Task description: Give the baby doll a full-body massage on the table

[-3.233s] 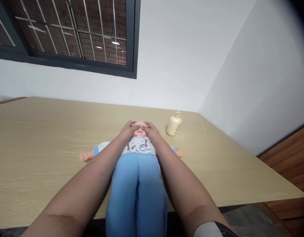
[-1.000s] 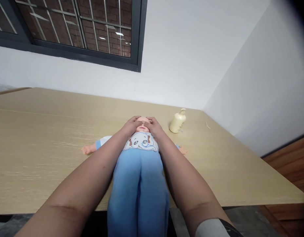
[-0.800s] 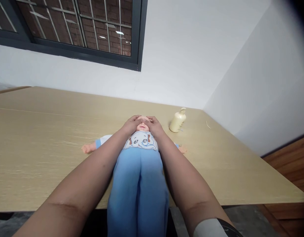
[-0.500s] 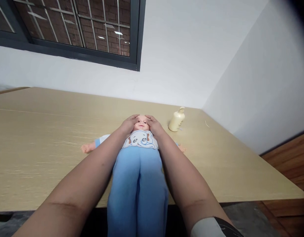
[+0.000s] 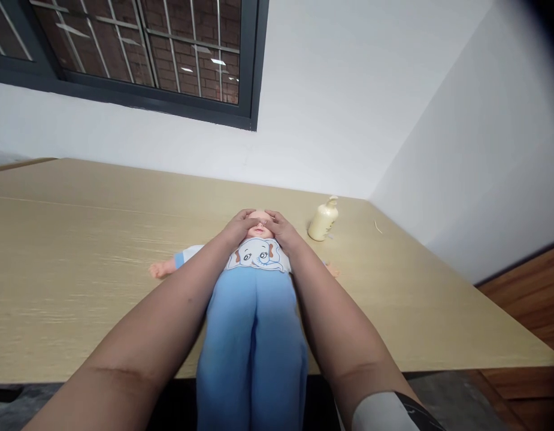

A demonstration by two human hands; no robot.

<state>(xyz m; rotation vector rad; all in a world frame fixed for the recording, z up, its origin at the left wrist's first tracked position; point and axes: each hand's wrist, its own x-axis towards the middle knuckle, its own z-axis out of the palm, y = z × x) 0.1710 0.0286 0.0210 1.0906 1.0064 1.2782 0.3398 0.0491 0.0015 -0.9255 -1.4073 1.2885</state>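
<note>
A baby doll lies on its back with its head away from me, in blue trousers and a white top with an elephant print. My left hand cups the left side of its head, fingers curved round it. On the other side, my right hand holds the head the same way. Both thumbs lie across the doll's face at eye level, covering its eyes; the mouth shows below. The doll's arms stretch out sideways, partly hidden under my forearms, and its legs reach past the table's near edge toward me.
A cream pump bottle stands on the wooden table to the right of the doll's head. A thin pale strip lies farther right. Behind the table are a white wall and a barred window.
Both thumbs have moved inward over the doll's eyes, which showed before. My hands remain at the sides of its head. The camera view has shifted slightly.
</note>
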